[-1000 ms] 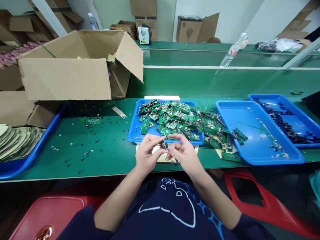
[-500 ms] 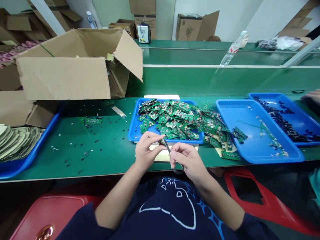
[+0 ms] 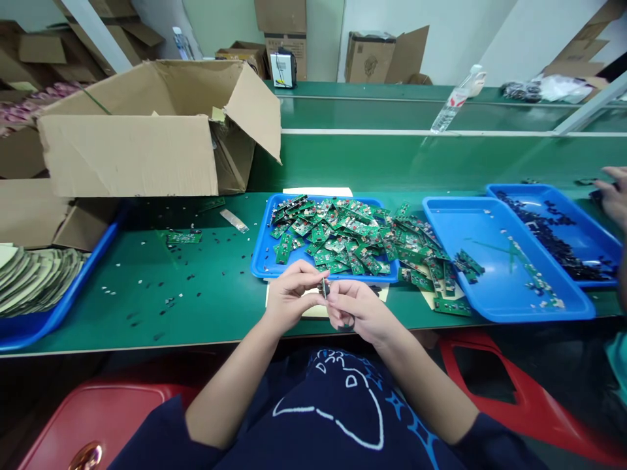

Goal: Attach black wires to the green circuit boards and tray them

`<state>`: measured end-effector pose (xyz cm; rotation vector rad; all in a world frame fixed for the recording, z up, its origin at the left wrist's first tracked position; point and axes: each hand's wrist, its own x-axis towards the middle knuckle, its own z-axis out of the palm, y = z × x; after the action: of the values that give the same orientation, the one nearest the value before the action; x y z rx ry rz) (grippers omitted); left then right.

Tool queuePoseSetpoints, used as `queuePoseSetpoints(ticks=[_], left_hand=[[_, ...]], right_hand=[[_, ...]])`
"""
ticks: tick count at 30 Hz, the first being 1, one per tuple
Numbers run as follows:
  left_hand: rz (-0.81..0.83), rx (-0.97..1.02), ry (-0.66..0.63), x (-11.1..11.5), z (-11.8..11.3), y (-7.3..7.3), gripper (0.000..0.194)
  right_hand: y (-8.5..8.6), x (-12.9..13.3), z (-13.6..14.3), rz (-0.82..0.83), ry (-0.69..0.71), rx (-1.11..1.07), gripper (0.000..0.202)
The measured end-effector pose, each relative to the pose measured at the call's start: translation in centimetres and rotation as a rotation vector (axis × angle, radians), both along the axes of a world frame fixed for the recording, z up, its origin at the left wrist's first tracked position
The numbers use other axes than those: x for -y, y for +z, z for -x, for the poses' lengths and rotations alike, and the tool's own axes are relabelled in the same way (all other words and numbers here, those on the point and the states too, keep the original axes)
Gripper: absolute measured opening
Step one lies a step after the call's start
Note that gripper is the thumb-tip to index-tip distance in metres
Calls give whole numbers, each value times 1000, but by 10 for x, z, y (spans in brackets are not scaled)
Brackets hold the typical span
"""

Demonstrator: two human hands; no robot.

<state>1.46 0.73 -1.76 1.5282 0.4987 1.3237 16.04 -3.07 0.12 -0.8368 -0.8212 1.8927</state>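
Note:
My left hand [image 3: 294, 290] is closed, thumb and fingers pinching a small circuit board [image 3: 324, 286] held on edge above the front of the blue tray. My right hand [image 3: 360, 308] meets it from the right, its fingertips pressed at the board's near side. A thin dark strip [image 3: 347, 324] curves out below the right fingers; its other end is hidden by them. Just beyond both hands, green circuit boards [image 3: 343, 228] lie heaped in a blue tray [image 3: 259, 262]. Pale paper [image 3: 316, 312] lies under the hands.
More boards [image 3: 416, 245] spill to the right, beside a blue tray [image 3: 490, 225] with small parts. Another tray [image 3: 607, 238] holds black pieces, near a co-worker's hand [image 3: 614, 199]. On the left are a large cardboard box [image 3: 132, 156], stacked pale sheets [image 3: 34, 281] and scattered bits.
My right hand has moved slightly left, close against my left fingertips. The dark strip that stretched between the hands is now mostly hidden. The co-worker's hand reaches further into view.

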Motion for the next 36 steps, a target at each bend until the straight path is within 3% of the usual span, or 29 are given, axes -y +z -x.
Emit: queuePoseSetpoints(ticks=[8,12,14,17,23,27,31,33,36], left_hand=[[-41,-128,87,8,2,6,35],[-58,-185,84,11,1,6,32],[-56,-202,57,13,1,6,32],[-23,-217,38,17,0,6,33],[98,-302,-26,21,3,12,32],[101,-369,-100,17,7,14,28],[-172,-426,107,12,12,19,30],[-327,-448,225,10,16,23,33],[-517,-526,278,8,19,30,38]], right_hand=[[-2,-1,-3,-297,-319,398,22],[-3,3,-4,-573,-471,669,8],[-4,4,-5,-725,-532,798,16],[-4,2,-7,-916,-593,937,28],[-5,-4,-16,-1170,-617,1044,16],[-9,-5,-19,-1238,-580,1022,24],[-7,-4,-22,-1046,-807,866,37],[-4,-2,-23,-914,-878,752,26],[1,3,-22,-818,-626,685,9]])
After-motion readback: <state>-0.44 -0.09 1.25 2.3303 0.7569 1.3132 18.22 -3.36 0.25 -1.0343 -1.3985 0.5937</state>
